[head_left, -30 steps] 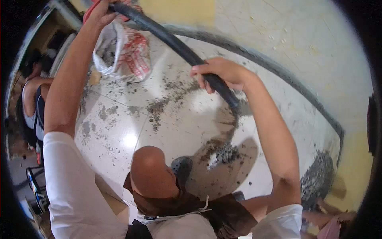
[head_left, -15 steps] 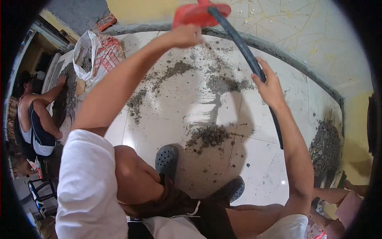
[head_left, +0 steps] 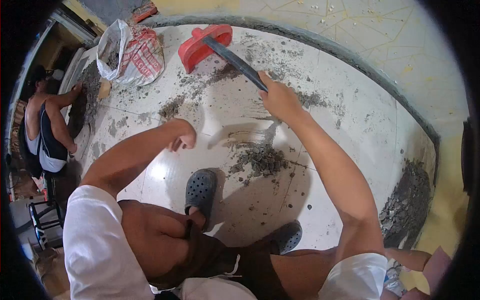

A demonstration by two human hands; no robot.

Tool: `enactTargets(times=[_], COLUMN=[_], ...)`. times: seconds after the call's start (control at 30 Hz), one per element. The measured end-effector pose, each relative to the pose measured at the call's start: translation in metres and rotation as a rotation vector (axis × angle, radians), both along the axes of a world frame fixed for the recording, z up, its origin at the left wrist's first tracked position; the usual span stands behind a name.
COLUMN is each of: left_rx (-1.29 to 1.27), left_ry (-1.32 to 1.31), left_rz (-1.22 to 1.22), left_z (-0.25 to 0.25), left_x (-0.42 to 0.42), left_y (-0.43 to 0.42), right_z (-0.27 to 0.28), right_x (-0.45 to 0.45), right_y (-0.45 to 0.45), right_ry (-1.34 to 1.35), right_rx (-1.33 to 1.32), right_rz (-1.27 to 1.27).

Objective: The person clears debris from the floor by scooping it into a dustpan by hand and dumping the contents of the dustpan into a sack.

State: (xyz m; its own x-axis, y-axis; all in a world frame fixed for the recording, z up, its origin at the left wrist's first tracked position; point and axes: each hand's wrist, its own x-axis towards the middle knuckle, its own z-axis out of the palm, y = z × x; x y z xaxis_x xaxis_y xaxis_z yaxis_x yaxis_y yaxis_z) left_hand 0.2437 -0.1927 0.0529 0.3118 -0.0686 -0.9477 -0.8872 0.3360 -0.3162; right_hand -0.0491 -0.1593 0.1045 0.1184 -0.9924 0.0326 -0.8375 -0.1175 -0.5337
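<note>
My right hand (head_left: 281, 97) is wrapped around the black handle (head_left: 235, 62) of a red long-handled dustpan (head_left: 200, 46). The dustpan's red head is over the far part of the tiled floor, near the base of the wall; whether it touches the tiles I cannot tell. My left hand (head_left: 182, 135) hangs above the floor with its fingers loosely bent and apart, holding nothing. Below my right forearm lies a heap of grey rubble (head_left: 262, 159), and smaller crumbs of debris are strewn toward the dustpan.
A white and red sack (head_left: 142, 57) of rubble stands at the far left. Beside it a person (head_left: 47, 120) sits low, one arm reaching toward grey debris. More rubble (head_left: 407, 200) is piled along the right wall. My clogs (head_left: 201, 192) are on the tiles.
The dustpan has come down from raised in front of the wall and shifted left. My left hand has moved from beside its head back toward me. My right hand has moved left with the handle.
</note>
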Motion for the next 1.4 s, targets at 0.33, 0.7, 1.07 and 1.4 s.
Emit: enactTargets(times=[0.33, 0.7, 1.07, 1.4], left_rx=[0.247, 0.215, 0.199, 0.205], left_ry=[0.362, 0.223, 0.285, 0.558], left_rz=[-0.148, -0.397, -0.325, -0.264], left_z=[-0.031, -0.005, -0.023, -0.038], left_x=[-0.106, -0.115, -0.081, -0.117], left_y=[0.026, 0.032, 0.053, 0.009], right_z=[0.025, 0.110, 0.024, 0.068], right_x=[-0.096, -0.098, -0.130, -0.087], right_y=[0.200, 0.199, 0.027, 0.269], right_ry=[0.045, -0.164, 0.082, 0.013], right_rx=[0.303, 0.111, -0.159, 0.310], right_rz=[-0.204, -0.316, -0.344, -0.438])
